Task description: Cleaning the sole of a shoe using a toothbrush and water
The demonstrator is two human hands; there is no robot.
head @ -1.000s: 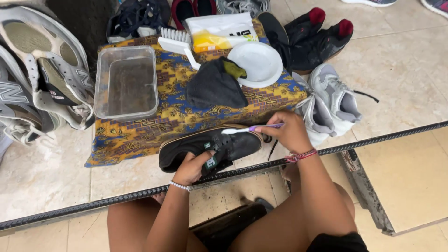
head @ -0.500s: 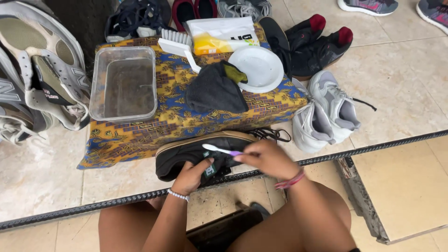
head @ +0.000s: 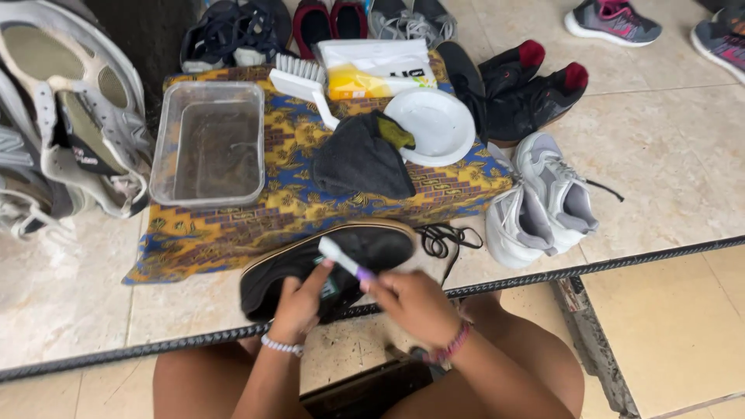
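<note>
Fingers of our right hand [head: 415, 304] pinch one small toothbrush [head: 345, 261], bristle head against the one black shoe [head: 326, 265]. Our left hand [head: 299, 304] clasps that shoe, which lies on the tile floor at the front edge of the patterned cloth [head: 233, 225]. Count on the cloth: one clear plastic tub [head: 208, 143] holding shallow murky water; one white plate [head: 438, 124]; one dark rag [head: 361, 159]; one white scrub brush [head: 303, 81]. Beside it: two grey sneakers [head: 539, 198].

A shoe-cleaning spot on a tiled floor [head: 683, 171]: pairs of shoes [head: 543, 202] all round, brush [head: 303, 81], water tub [head: 209, 143].
</note>
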